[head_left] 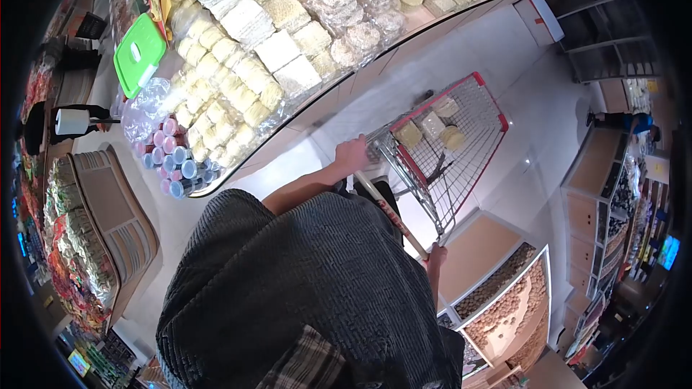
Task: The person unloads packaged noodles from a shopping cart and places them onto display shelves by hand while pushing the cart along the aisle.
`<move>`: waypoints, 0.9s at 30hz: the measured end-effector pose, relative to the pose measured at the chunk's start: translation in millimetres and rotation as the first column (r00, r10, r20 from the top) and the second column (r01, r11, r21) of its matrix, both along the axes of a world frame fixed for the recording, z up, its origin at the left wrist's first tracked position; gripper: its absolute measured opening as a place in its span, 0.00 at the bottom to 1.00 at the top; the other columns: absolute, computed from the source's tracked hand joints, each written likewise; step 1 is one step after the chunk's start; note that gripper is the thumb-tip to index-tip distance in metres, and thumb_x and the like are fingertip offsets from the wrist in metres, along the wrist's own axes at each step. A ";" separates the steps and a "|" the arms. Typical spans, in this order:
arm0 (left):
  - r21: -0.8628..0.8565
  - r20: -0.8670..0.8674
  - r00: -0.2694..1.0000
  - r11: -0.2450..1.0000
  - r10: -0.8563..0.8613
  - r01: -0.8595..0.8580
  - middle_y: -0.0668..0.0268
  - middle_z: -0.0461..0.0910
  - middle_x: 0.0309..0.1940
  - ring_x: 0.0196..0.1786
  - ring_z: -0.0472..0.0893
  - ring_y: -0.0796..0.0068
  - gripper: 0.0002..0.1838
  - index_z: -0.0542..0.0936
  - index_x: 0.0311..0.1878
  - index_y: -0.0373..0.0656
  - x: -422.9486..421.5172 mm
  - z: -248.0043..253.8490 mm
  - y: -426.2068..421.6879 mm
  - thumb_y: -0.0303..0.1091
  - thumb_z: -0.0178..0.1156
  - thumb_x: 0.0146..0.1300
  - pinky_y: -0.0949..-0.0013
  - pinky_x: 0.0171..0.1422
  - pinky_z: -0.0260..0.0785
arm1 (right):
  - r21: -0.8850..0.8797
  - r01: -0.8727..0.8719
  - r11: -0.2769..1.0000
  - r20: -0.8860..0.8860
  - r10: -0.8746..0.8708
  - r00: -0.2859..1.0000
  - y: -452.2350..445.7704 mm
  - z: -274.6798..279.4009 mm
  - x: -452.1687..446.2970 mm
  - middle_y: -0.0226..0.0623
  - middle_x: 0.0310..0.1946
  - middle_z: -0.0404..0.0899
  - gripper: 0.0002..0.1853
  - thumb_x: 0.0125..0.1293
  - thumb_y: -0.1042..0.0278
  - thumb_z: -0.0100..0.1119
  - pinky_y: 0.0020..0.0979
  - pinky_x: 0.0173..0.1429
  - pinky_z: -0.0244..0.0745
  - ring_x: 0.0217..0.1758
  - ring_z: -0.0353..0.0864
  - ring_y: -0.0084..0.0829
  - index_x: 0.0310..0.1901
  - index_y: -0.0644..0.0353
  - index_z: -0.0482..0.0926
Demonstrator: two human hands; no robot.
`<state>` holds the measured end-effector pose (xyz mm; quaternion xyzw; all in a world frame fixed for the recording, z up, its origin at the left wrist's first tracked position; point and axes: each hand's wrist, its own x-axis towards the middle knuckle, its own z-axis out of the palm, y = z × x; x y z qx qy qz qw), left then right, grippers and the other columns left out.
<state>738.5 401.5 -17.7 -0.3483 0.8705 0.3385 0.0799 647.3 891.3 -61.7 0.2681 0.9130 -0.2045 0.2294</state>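
A shopping cart (468, 126) stands in front of me, its wire basket edged in red. My left hand (352, 155) is closed around the upper-left end of the cart's handle bar (393, 212). At the lower-right end of the same bar, my right hand (437, 255) is closed on it, partly hidden by my dark sleeve. Inside the basket lie several packs of pale, dry food: a yellowish pack (408, 135), a whitish pack (432, 124) and a round stack (453, 137).
A display counter (288, 112) piled with packaged dry noodles runs along the upper left, with a green-lidded container (139, 54) and small jars (173, 158). Bins of nuts (515, 299) stand at lower right. People (623, 123) are at far right and far left.
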 end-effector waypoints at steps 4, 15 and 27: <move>0.042 0.084 0.991 0.993 0.103 -0.106 0.51 0.88 0.40 0.46 0.89 0.49 0.22 0.77 0.57 0.36 -18.7 5.3 -19.7 0.38 0.62 0.63 0.49 0.50 0.81 | -0.019 -0.051 0.999 0.022 0.051 0.998 69.2 -127.8 -33.5 0.56 0.37 0.88 0.24 0.60 0.54 0.69 0.48 0.45 0.87 0.39 0.90 0.48 0.43 0.73 0.82; -0.125 0.078 0.991 0.987 0.107 -0.096 0.52 0.89 0.36 0.41 0.89 0.49 0.20 0.80 0.51 0.38 -57.4 -0.5 -41.4 0.45 0.59 0.66 0.48 0.47 0.80 | 0.213 -0.116 0.970 -0.017 0.122 0.992 -47.4 -14.5 -13.8 0.59 0.42 0.88 0.25 0.66 0.49 0.64 0.50 0.49 0.85 0.44 0.90 0.54 0.45 0.70 0.83; -0.182 0.276 0.959 0.983 0.066 -0.015 0.53 0.89 0.40 0.45 0.90 0.52 0.17 0.80 0.52 0.41 -130.7 19.8 -60.8 0.44 0.59 0.69 0.52 0.50 0.82 | 0.308 -0.075 0.949 -0.081 0.104 0.991 -85.0 -1.1 -46.2 0.60 0.43 0.86 0.29 0.67 0.44 0.58 0.54 0.54 0.82 0.50 0.88 0.56 0.44 0.70 0.80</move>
